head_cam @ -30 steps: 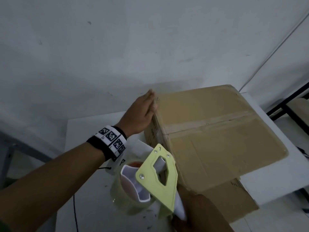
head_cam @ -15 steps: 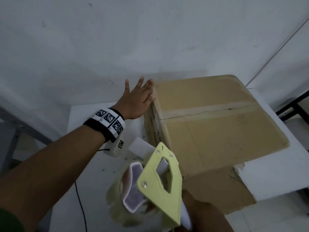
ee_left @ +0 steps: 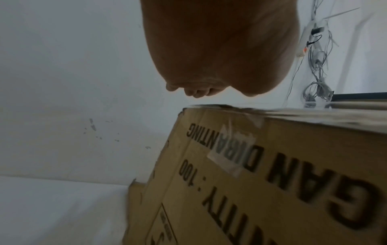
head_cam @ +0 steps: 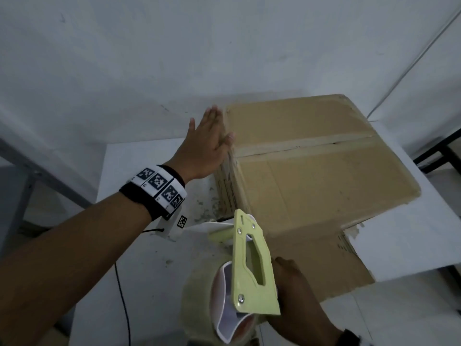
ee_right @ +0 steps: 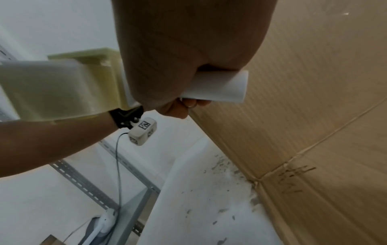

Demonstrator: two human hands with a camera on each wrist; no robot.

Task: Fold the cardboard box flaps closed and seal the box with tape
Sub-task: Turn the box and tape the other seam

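**Closed box on a table, tape dispenser raised beside it**

A cardboard box (head_cam: 316, 168) sits on a white table (head_cam: 154, 250) against a wall, its top flaps folded shut and meeting at a seam. The left hand (head_cam: 208, 146), fingers straight, lies flat against the box's left top edge. The right hand (head_cam: 295, 290) grips a pale green tape dispenser (head_cam: 249, 273) by its white handle, apparently clear of the box.
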